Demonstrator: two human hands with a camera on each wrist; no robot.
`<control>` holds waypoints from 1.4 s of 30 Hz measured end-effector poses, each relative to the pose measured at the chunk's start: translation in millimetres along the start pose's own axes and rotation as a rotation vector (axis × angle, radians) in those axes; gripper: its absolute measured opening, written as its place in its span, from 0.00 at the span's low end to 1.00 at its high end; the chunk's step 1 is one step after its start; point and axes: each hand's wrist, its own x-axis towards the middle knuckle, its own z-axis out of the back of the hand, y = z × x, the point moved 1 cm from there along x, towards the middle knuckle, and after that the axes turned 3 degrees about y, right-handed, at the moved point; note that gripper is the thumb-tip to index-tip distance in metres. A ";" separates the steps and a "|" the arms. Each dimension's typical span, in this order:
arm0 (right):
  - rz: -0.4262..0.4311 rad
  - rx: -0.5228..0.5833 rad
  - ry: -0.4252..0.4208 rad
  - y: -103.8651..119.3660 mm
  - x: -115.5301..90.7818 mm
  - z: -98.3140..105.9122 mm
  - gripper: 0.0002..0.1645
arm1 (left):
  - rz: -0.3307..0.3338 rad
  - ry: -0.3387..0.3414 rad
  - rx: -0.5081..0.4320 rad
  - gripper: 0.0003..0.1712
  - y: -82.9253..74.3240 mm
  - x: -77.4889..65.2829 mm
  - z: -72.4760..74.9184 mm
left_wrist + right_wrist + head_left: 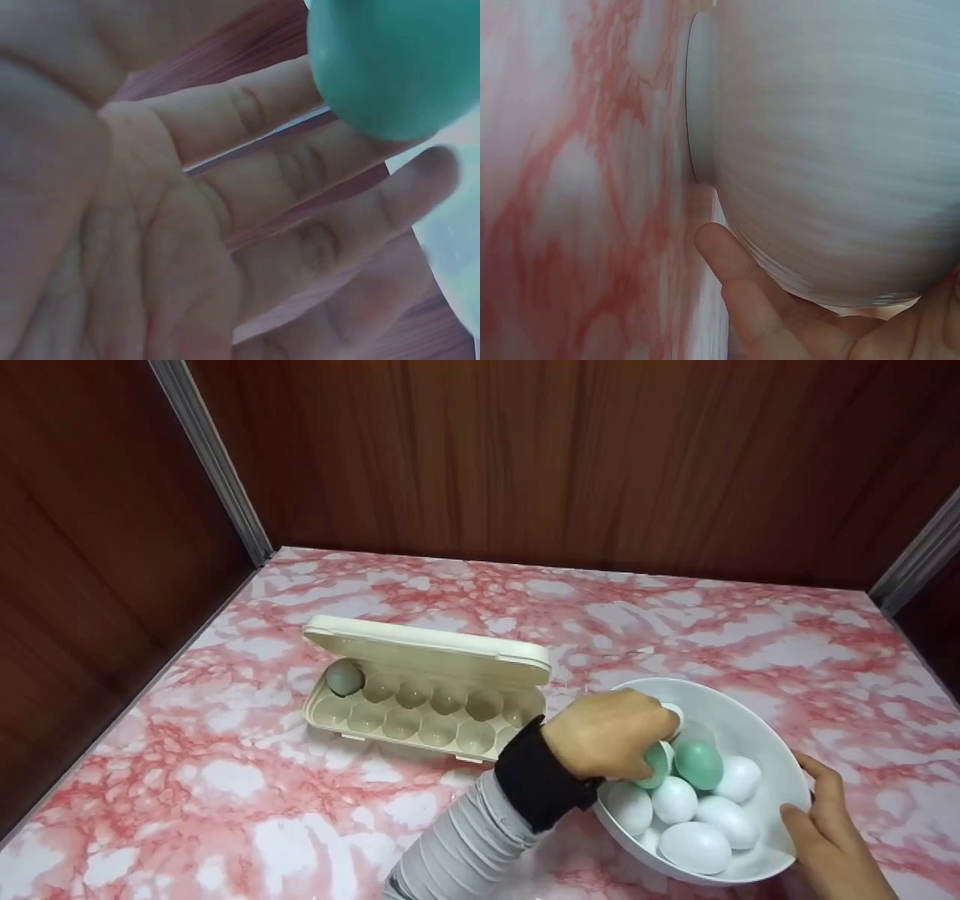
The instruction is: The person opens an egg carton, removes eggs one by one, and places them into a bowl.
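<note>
My left hand [611, 733] reaches into a white bowl [739, 716] and pinches a green egg [394, 67] between thumb and fingers. In the left wrist view the egg sits at the fingertips, away from the palm. Another green egg [699, 765] lies beside it among several white eggs [695, 847]. On the bowl's right side my right hand [829, 817] grips the rim, thumb on top and fingers around the outer wall. The right wrist view shows those fingers [754, 311] against the bowl's underside, close to its foot.
Left of the bowl stands a cream egg carton [420, 741] with its lid [435, 649] raised. One grey-green egg [345, 677] sits in its back left cup. Wood-grain panels [525, 465] wall the red-and-white marbled table [225, 810] at the back and sides.
</note>
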 end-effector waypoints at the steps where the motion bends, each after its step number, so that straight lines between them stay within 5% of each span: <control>1: -0.003 -0.002 0.002 0.6 0.1 0.0 0.29 | 0.006 -0.003 0.001 0.11 0.7 -0.5 0.7; 10: -0.008 0.079 0.020 -1.4 1.6 0.7 0.29 | -0.014 -0.061 -0.035 0.11 9.3 -14.1 13.2; 19: -0.002 0.148 0.017 -6.5 4.1 -0.4 0.29 | -0.018 -0.191 -0.088 0.15 35.1 -59.8 26.3; 28: -0.030 0.009 0.003 -3.3 4.0 1.2 0.29 | 0.086 -0.195 -0.107 0.11 65.5 -89.0 13.6; 35: -0.034 0.055 0.009 -8.2 4.9 2.5 0.30 | 0.120 -0.164 -0.203 0.10 89.6 -100.7 -0.3; 42: -0.031 0.161 0.004 -12.0 4.5 2.7 0.30 | 0.288 -0.164 -0.238 0.10 122.3 -117.7 -10.1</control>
